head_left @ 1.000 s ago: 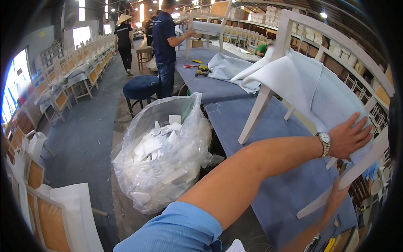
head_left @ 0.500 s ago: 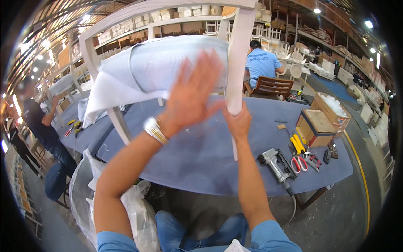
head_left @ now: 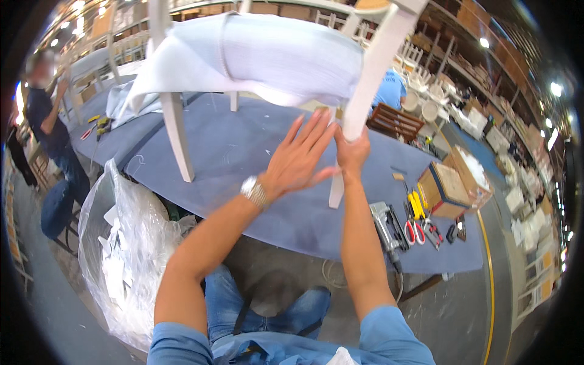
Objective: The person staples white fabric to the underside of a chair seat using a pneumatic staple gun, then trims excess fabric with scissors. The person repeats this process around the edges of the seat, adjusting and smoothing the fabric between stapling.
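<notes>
A pale wooden chair frame [head_left: 176, 137] stands on the table in front of me, with whitish fabric [head_left: 292, 58] stretched over its padded part. A seam or cord runs across the fabric, and a loose flap hangs at the left. My right hand [head_left: 351, 152] is wrapped round the chair's right front leg [head_left: 374, 88]. Just left of it, my left hand [head_left: 302, 152] is held flat with its fingers stretched out and nothing in it. Its fingertips are close below the fabric's lower edge; whether they touch is unclear.
On the blue-covered table [head_left: 292, 228] lie a nail gun [head_left: 387, 228], red-handled scissors [head_left: 415, 232], yellow-handled tools [head_left: 417, 205] and pliers [head_left: 433, 234]. Cardboard boxes [head_left: 447, 188] stand at the right. A clear plastic bag of scraps [head_left: 125, 255] sits left. A co-worker [head_left: 58, 125] stands far left.
My left hand has come down from in front of the fabric to just below its edge. The chair appears higher and tilted in view; my right hand keeps hold of the leg.
</notes>
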Action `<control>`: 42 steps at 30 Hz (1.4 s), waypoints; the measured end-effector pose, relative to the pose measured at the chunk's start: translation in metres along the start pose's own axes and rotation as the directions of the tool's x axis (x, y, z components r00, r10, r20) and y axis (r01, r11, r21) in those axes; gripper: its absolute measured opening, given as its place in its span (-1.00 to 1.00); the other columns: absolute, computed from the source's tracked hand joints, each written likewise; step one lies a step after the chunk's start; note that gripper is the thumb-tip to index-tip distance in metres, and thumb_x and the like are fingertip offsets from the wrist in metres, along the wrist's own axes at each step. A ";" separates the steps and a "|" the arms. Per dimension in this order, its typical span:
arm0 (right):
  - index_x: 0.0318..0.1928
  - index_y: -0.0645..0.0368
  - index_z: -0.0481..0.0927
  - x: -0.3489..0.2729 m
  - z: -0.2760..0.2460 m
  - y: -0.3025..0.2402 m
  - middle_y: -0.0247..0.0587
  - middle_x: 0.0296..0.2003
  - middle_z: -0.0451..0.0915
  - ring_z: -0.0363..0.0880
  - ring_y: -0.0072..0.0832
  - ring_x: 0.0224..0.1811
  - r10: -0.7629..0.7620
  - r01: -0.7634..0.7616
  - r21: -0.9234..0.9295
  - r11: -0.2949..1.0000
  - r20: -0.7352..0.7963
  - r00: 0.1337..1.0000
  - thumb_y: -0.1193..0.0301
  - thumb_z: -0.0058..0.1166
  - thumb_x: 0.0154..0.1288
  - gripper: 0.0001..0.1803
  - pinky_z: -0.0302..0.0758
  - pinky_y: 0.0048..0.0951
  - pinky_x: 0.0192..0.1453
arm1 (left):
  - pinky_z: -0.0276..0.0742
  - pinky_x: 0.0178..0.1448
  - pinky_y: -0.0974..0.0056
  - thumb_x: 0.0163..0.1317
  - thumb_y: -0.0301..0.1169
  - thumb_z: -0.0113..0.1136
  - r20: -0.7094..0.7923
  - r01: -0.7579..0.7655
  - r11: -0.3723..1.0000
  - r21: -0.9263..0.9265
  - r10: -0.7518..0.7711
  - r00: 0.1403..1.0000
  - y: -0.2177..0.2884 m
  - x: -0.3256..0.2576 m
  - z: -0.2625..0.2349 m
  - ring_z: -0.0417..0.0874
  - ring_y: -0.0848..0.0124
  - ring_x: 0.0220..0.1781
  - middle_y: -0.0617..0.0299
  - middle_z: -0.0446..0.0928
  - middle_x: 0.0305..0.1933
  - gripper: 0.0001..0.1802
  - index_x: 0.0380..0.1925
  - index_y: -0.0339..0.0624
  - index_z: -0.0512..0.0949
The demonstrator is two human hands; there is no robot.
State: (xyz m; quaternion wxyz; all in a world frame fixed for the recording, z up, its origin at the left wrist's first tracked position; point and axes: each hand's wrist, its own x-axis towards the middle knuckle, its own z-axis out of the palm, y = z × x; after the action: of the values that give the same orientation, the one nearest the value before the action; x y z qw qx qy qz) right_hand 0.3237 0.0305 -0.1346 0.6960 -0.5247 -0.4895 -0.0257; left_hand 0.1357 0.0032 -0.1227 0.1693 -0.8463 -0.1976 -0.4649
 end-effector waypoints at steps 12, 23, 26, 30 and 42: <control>0.06 0.33 0.58 0.000 -0.003 0.000 -0.13 -0.17 0.69 0.63 -0.46 -0.14 0.002 0.000 0.075 0.997 -0.032 0.999 0.39 0.47 0.18 -0.50 0.56 -0.33 0.01 | 0.42 0.42 0.08 0.45 -0.13 0.19 0.113 0.775 0.389 -0.497 -0.857 0.503 -0.273 -0.091 -0.148 0.58 0.08 0.28 -0.14 0.56 0.22 -0.38 0.24 -0.50 0.44; 0.18 0.45 0.50 -0.008 -0.022 0.021 0.05 0.02 0.65 0.63 -0.23 0.11 0.053 -0.055 0.038 0.998 0.040 0.998 0.37 0.45 0.07 -0.31 0.49 -0.19 0.26 | 0.58 0.22 0.04 0.45 -0.19 0.12 -0.283 0.924 0.380 0.037 -0.883 0.374 -0.182 -0.222 -0.188 0.68 0.02 0.08 -0.04 0.65 0.07 -0.53 0.17 -0.35 0.51; 0.24 0.40 0.48 0.027 0.005 0.030 0.05 0.10 0.63 0.60 -0.22 0.20 0.063 -0.106 0.180 0.978 0.229 0.971 0.39 0.43 0.07 -0.28 0.47 -0.21 0.31 | 0.58 0.22 0.04 0.45 -0.19 0.13 -0.261 0.965 0.228 0.130 -0.931 0.255 -0.074 -0.206 -0.187 0.68 0.01 0.08 -0.05 0.65 0.07 -0.52 0.17 -0.35 0.51; 0.36 0.26 0.42 0.164 0.041 0.021 0.08 0.16 0.61 0.61 -0.20 0.21 0.269 -0.091 -0.317 0.944 0.582 0.767 0.29 0.32 0.35 -0.34 0.49 -0.20 0.30 | 0.58 0.22 0.03 0.45 -0.18 0.13 0.051 0.960 0.257 0.114 -0.966 0.252 0.002 -0.139 -0.104 0.67 0.00 0.09 -0.06 0.65 0.08 -0.52 0.18 -0.34 0.51; 0.44 0.29 0.24 0.225 -0.032 -0.177 -0.05 0.27 0.51 0.50 -0.30 0.28 0.106 -0.190 0.415 0.890 0.217 0.970 0.19 0.17 0.50 -0.30 0.39 -0.28 0.41 | 0.56 0.24 0.03 0.45 -0.17 0.15 0.646 0.653 0.657 -0.376 -0.319 0.693 0.016 0.090 0.086 0.67 -0.04 0.10 -0.08 0.65 0.09 -0.50 0.21 -0.33 0.51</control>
State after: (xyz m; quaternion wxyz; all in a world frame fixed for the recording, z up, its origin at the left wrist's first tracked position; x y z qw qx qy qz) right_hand 0.3646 0.0349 0.1506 0.7453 -0.3928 -0.5052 0.1868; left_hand 0.2494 0.0454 -0.0918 -0.2954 -0.8582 -0.3133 -0.2794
